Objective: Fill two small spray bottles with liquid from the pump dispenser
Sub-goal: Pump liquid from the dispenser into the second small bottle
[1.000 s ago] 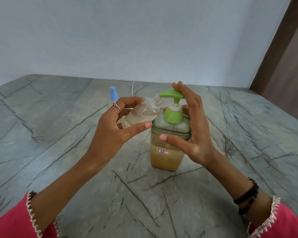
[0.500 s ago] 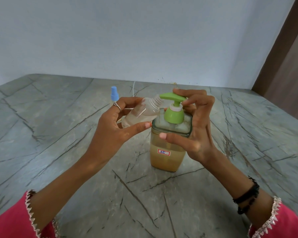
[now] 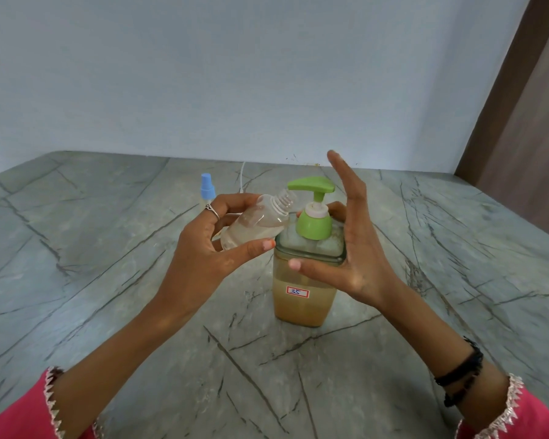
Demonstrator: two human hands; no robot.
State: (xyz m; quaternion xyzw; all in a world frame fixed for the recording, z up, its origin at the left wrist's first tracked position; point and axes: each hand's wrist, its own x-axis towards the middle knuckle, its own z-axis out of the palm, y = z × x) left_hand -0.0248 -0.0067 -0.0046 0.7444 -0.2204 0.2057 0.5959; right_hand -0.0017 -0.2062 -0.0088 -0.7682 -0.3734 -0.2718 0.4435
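My left hand (image 3: 203, 248) grips a small clear spray bottle (image 3: 257, 223), uncapped and tilted, its threaded neck just under the spout of the green pump head (image 3: 311, 185). The pump dispenser (image 3: 305, 280) is a square clear bottle of amber liquid with a "35" label, standing upright on the counter. My right hand (image 3: 352, 248) is beside the dispenser with fingers straight and lifted off the pump head; its thumb reaches across the front of the dispenser below its shoulder. A second small bottle with a blue spray cap (image 3: 207, 188) stands behind my left hand, mostly hidden.
The grey veined stone counter (image 3: 108, 312) runs to a pale blue wall. A thin white tube (image 3: 242, 175) lies on the counter behind the dispenser. A brown door frame (image 3: 520, 106) stands at the right.
My right hand's fingers pressed the pump head down, then lifted off and straightened; the pump head has risen. My left hand keeps the bottle at the spout.
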